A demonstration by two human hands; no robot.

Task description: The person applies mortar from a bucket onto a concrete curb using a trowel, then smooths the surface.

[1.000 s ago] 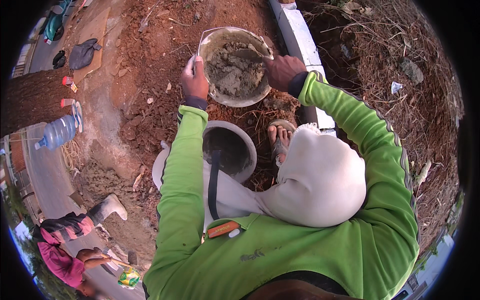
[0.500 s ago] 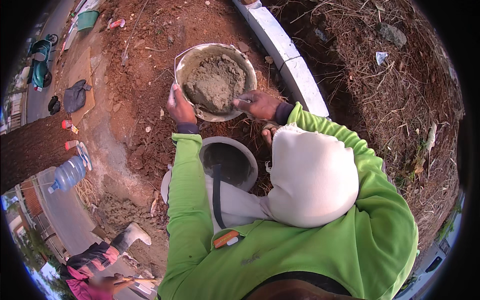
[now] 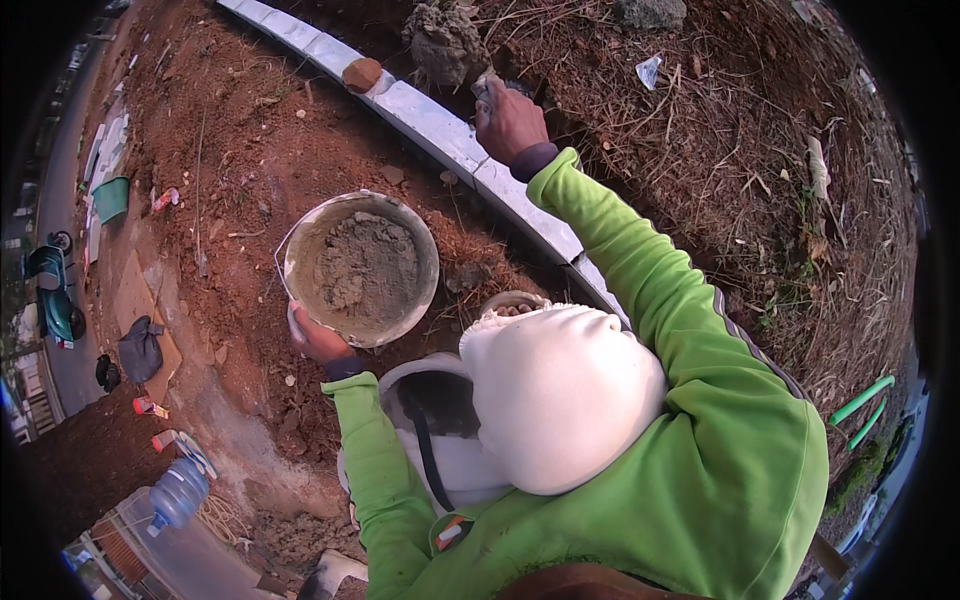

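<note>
Bucket (image 3: 304, 264), on red soil (image 3: 240, 205): probably heavy, stiff, best held at the rim, where my left fingers (image 3: 297, 318) clasp; mortar (image 3: 368, 262) within, likely soft, sticky; trowel (image 3: 484, 84), mostly hidden, wrapped by my right fingers (image 3: 490, 112), beyond white blocks (image 3: 428, 118)

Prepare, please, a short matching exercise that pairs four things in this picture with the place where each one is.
Things
1. The left hand
2. The right hand
3. The reddish-brown brick piece
4. The translucent blue plastic bottle

Places
A. Beside a loose coil of pale rope
B. At the rim of the round, pale-rimmed bucket
C. On the line of the long white block kerb
D. Out beyond the kerb, close to a rough grey lump of mortar

Right pairs: 1-B, 2-D, 3-C, 4-A.
</note>
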